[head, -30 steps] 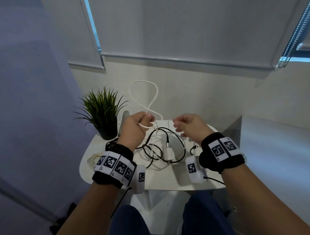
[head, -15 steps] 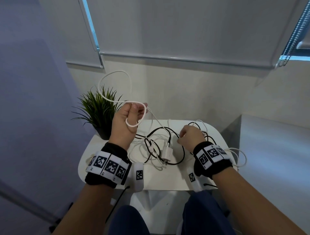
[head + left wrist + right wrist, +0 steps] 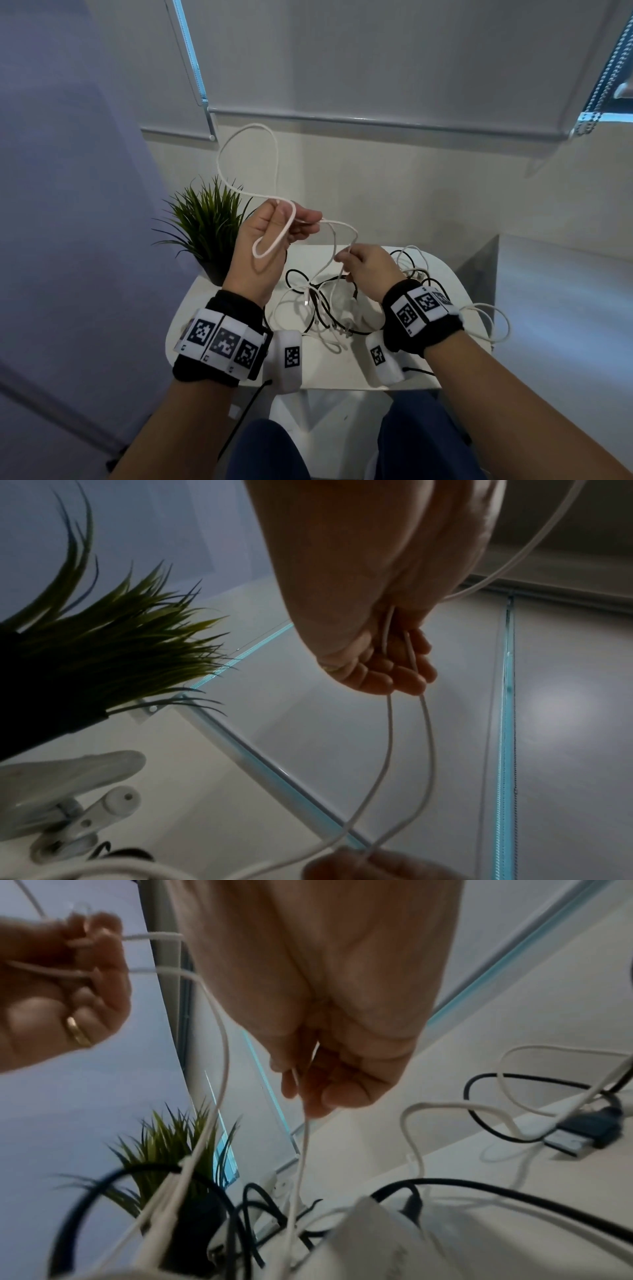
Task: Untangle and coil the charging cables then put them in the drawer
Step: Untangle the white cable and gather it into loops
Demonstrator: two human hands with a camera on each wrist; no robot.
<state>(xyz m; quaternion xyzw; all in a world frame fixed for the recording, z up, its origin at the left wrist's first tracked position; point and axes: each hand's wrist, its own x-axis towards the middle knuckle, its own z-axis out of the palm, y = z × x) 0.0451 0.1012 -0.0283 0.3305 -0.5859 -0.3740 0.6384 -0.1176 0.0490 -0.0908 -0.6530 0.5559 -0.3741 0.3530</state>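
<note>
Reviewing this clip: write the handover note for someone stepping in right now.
Left hand: raised, grips loops of the white cable it is coiling.
Right hand: pinches the same cable lower down, feeding it up from the pile.
On the table: black cables and more white ones, tangled.
Done: a few loops of one white cable.
Left: finish this coil, untangle and coil the rest, put everything in the drawer, which is not in view.

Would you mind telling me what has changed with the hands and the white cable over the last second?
The right hand dropped to the pile on the table half a second ago, then rose toward the left hand, pinching the white cable. The left hand kept its grip, and another loop now crosses it. The plant and black cables stayed put.
</note>
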